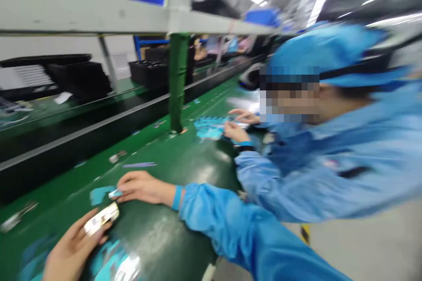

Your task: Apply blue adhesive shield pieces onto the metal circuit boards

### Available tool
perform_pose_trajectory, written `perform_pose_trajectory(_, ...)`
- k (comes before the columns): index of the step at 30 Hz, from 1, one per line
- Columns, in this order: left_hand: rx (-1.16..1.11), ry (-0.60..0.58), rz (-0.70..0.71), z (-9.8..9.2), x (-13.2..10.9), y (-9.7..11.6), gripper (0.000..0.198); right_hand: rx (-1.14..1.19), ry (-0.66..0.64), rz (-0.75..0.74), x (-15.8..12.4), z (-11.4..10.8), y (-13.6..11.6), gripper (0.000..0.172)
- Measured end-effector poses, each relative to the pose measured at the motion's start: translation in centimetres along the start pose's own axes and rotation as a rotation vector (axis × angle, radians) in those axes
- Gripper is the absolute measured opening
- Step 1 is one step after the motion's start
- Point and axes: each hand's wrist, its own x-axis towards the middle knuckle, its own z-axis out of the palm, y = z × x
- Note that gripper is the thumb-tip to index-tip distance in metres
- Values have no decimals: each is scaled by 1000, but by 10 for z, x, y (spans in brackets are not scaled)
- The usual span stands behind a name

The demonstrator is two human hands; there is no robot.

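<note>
My left hand (70, 246), at the lower left, is closed around a small flat metallic rectangular part (101, 219), which shines silver and gold. Just above it, my right hand (141, 186) pinches a small shiny bluish piece (114, 193) between thumb and fingers; blur hides its exact kind. A teal sheet piece (98, 195) lies on the green work surface (158, 228) beside those fingertips. More teal pieces (108, 261), one glossy, lie to the right of my left hand at the bottom edge.
A co-worker (316, 153) in blue workwear leans in on the right, hands over teal pieces (211, 126). A green post (178, 83) rises from the bench beneath a pale shelf beam (99, 6). Purple strips (140, 164) and small metal tools (118, 156) lie along the far side.
</note>
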Motion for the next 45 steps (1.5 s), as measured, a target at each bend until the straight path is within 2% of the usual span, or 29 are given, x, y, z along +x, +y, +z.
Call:
perform_pose_trajectory(1,-86,-60,-144,-4,-3,-3,64,-6,0,5,-4,1,1,55)
perform_pose_trajectory(3,-179,-99,-250,-9,-7,-8,78,-18,-4,11,-7,-1,4,44)
perform_pose_trajectory(6,-259,-174,-275,-10,-8,-15,65,-45,-19,32,-2,-10,12,29)
perform_pose_trajectory(9,-330,-200,-280,-9,-11,-17,56,-105,-36,64,-2,-14,15,24)
perform_pose_trajectory(14,-390,-201,-319,-6,-16,-18,58,-370,-1,62,-7,-13,16,29)
perform_pose_trajectory(20,-430,-186,-347,-3,-15,-28,60,-447,-13,125,-8,-14,18,35)
perform_pose_trajectory(26,-448,-220,-347,-5,-14,-25,59,-545,-22,120,-12,-14,16,34)
perform_pose_trajectory(36,-440,-263,-298,-6,-16,-29,50,-587,-47,167,-16,-7,13,33)
perform_pose_trajectory(45,-463,-268,-290,-5,-16,-25,46,-581,-51,167,-16,-15,21,28)
